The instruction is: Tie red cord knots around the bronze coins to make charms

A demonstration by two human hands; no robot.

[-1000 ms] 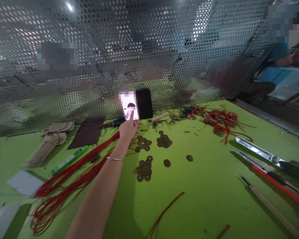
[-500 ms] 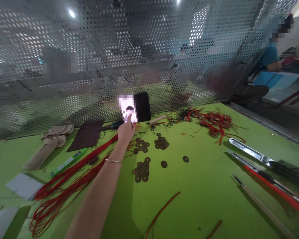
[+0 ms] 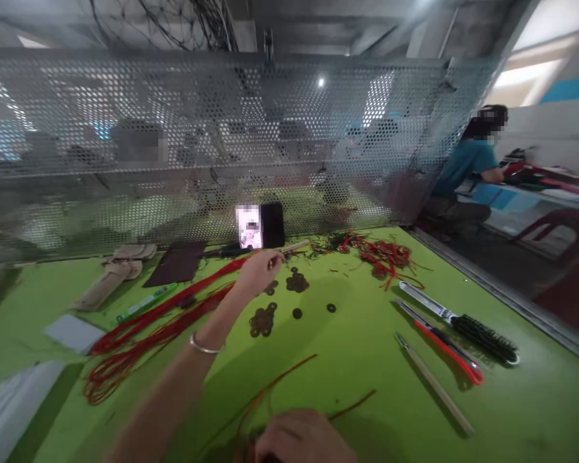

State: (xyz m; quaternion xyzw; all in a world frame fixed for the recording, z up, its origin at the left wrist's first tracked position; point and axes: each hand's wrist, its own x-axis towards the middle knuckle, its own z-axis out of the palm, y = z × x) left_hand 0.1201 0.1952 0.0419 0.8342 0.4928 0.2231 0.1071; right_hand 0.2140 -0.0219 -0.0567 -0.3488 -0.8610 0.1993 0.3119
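My left hand [image 3: 260, 270] hovers over the green table [image 3: 367, 360], just above scattered brown coins with holes [image 3: 263, 319]. Its fingers stretch loosely to the right and hold nothing. A thin bangle sits on that wrist. A lit phone [image 3: 249, 226] leans against the perforated metal screen [image 3: 174, 141], a short way beyond the fingertips. My right hand [image 3: 294, 440] shows at the bottom edge, knuckles up and fingers closed on a thin red cord [image 3: 270, 389] that loops across the table.
A bundle of long red cords [image 3: 149, 321] lies at left, with a green pen [image 3: 147, 301] and white cards. Tangled red cords with coins [image 3: 383, 254] lie at back right. A brush [image 3: 482, 334], a red-handled tool [image 3: 444, 344] and a stick [image 3: 434, 384] lie at right. A person in a blue top sits beyond the screen.
My left hand has pulled back from the phone screen and now hangs over the coins. My right hand has come into view at the bottom. The camera has tilted up.
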